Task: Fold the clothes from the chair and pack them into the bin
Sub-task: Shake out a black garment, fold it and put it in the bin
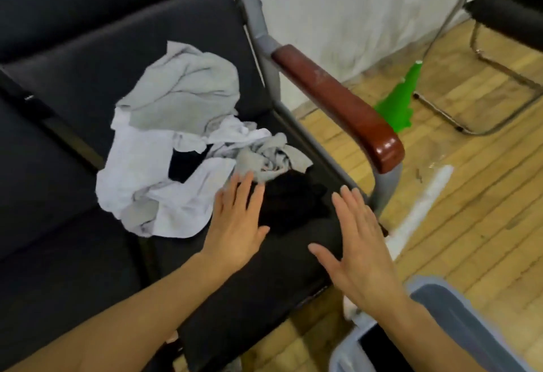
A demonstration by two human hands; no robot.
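Note:
A heap of crumpled clothes lies on the black chair seat (pixel 264 277): a grey garment (pixel 188 89) at the back, a white one (pixel 152 172) in front of it, and a black garment (pixel 293 201) nearest me. My left hand (pixel 235 224) is flat with fingers apart at the black garment's left edge. My right hand (pixel 361 242) hovers flat and open over the seat, just right of the black garment. Neither hand holds anything. The pale blue bin (pixel 440 301) shows at the bottom right, partly behind my right arm.
The chair has a reddish-brown wooden armrest (pixel 338 101) on a grey metal frame at its right side. A second black chair (pixel 505 19) stands at the top right on the wooden floor. A green cone-shaped object (pixel 402 98) and a white strip (pixel 423 204) lie on the floor.

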